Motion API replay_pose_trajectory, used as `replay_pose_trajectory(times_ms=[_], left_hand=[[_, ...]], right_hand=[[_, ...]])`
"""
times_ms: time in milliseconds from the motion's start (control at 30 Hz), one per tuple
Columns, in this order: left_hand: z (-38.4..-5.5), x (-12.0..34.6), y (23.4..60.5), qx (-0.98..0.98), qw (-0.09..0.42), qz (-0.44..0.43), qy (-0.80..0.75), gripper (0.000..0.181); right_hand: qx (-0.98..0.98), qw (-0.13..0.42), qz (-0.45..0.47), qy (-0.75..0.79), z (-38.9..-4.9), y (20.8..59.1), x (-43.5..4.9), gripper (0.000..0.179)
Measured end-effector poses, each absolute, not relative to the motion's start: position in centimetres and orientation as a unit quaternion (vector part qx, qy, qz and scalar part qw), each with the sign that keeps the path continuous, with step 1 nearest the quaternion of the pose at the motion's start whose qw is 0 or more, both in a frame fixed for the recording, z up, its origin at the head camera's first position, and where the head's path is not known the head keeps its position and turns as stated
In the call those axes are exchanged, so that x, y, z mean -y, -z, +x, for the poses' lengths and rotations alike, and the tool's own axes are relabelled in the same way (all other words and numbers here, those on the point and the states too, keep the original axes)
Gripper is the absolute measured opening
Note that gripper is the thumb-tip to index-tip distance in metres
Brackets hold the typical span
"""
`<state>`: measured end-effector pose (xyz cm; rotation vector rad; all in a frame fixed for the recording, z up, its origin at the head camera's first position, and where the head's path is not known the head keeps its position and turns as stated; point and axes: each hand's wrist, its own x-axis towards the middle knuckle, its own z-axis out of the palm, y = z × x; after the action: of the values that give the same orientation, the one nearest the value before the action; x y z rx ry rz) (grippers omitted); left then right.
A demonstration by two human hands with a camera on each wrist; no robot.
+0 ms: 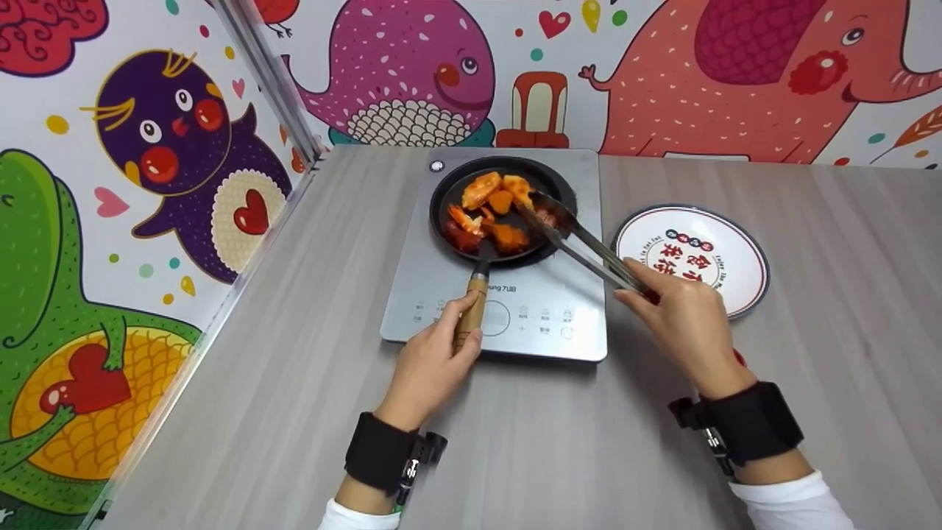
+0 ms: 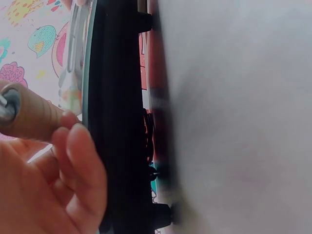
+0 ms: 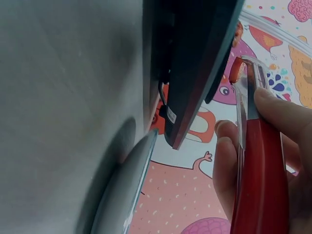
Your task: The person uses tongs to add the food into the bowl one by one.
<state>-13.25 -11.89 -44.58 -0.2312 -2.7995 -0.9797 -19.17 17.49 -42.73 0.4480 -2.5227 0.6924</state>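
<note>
In the head view, my left hand (image 1: 434, 361) grips the wooden handle (image 1: 474, 303) of a small black frying pan (image 1: 452, 180). Orange-red sauced pieces of food (image 1: 481, 191) lie in the pan, some looking like shrimp and meat. My right hand (image 1: 684, 316) holds metal tongs (image 1: 607, 254), whose tips are inside the pan at its right side, by the food there. Whether the tips pinch a piece is hard to see. The right wrist view shows the tongs' red handle (image 3: 263, 175) within the fingers. The left wrist view shows the pan handle's end (image 2: 31, 114) against curled fingers.
Under the pan is a flat silver induction cooker (image 1: 412, 287) with touch controls at its front. A white plate (image 1: 745, 269) with red lettering stands to its right, partly behind my right hand. Cartoon-printed walls (image 1: 412, 59) bound the grey wood-grain table (image 1: 294, 368) behind and left.
</note>
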Motion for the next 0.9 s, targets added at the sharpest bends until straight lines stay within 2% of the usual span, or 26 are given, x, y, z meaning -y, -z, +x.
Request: replay_pose_trajectory(times_ms=[900], left_hand=[[-13.2,11.9,44.7,0.937,0.087,-0.083,0.328,0.045]], right_hand=[[0.932,0.232,0.156,-0.229,-19.2,42.3,-15.9,0.043]])
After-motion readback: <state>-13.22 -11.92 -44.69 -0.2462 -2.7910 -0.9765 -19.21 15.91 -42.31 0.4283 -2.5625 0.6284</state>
